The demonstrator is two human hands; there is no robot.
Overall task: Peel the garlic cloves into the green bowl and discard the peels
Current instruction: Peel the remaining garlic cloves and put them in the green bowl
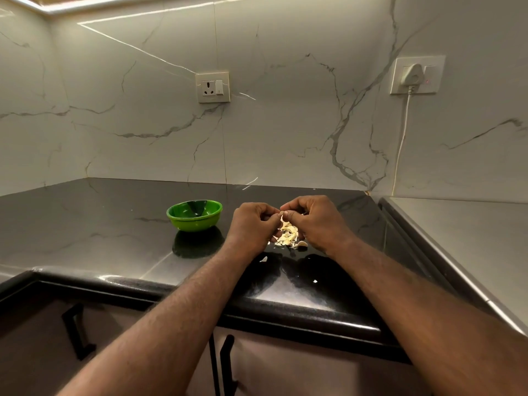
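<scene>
A green bowl (195,215) stands on the dark countertop, left of my hands. My left hand (253,224) and my right hand (314,221) meet fingertip to fingertip above a small heap of pale garlic cloves and peels (288,237). Both hands pinch one garlic clove (281,214) between their curled fingers; most of it is hidden. Whether anything lies inside the bowl is hard to tell.
Loose peel scraps (263,259) lie nearer the counter's front edge (285,304). A steel surface (463,241) adjoins on the right. On the marble wall sit a socket (213,87) and a plugged-in white cable (404,132). Cabinet handles show below.
</scene>
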